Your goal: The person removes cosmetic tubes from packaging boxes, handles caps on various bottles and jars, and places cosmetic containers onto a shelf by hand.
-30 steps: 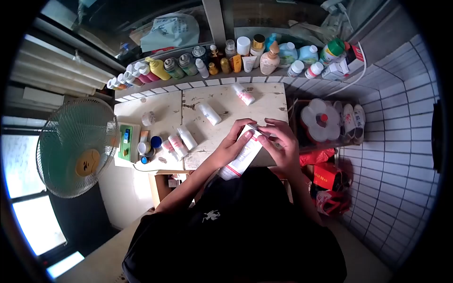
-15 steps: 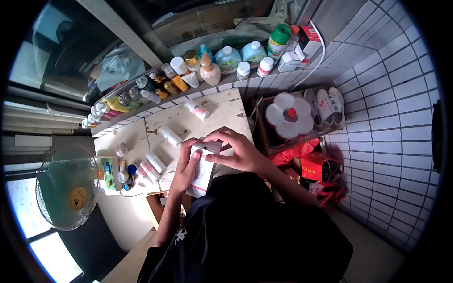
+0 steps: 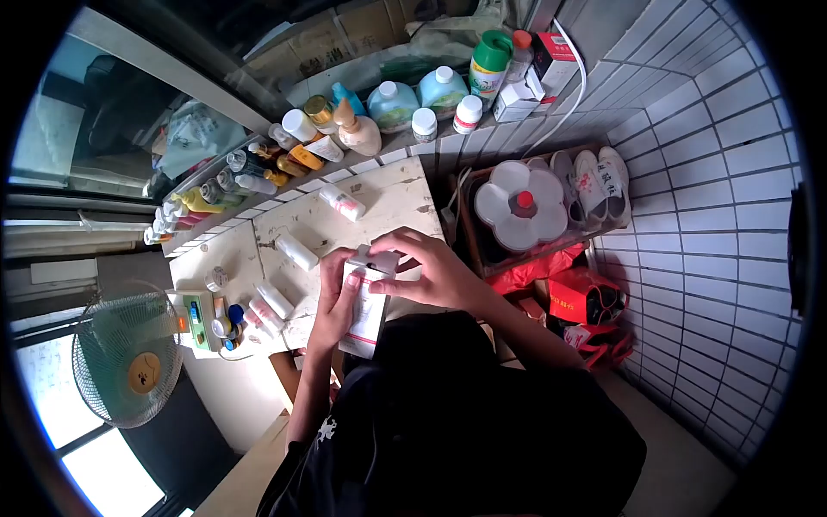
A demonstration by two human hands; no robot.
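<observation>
My left hand (image 3: 334, 302) grips a white cardboard box (image 3: 366, 317) with small print and a red stripe near its lower end. The box is tilted in front of my dark shirt, and its top flap is raised. At that upper end, my right hand (image 3: 431, 269) has its bent fingers and thumb around the flap. What is inside the box cannot be seen. Nearest on the worn white table (image 3: 392, 202) lie a white bottle (image 3: 297, 252) and a white bottle with a pink label (image 3: 343, 202).
More white bottles (image 3: 274, 302) and a small jar (image 3: 216, 277) lie at the table's left, near a fan (image 3: 127, 358). Toiletry bottles (image 3: 392, 108) line the windowsill. To the right, a crate holds a flower-shaped tray (image 3: 504, 211) and shoes (image 3: 594, 185), with red bags (image 3: 586, 297) below.
The view has shifted slightly. The box's top flap stands more raised, with the right fingers still at it. My left hand keeps its grip on the box.
</observation>
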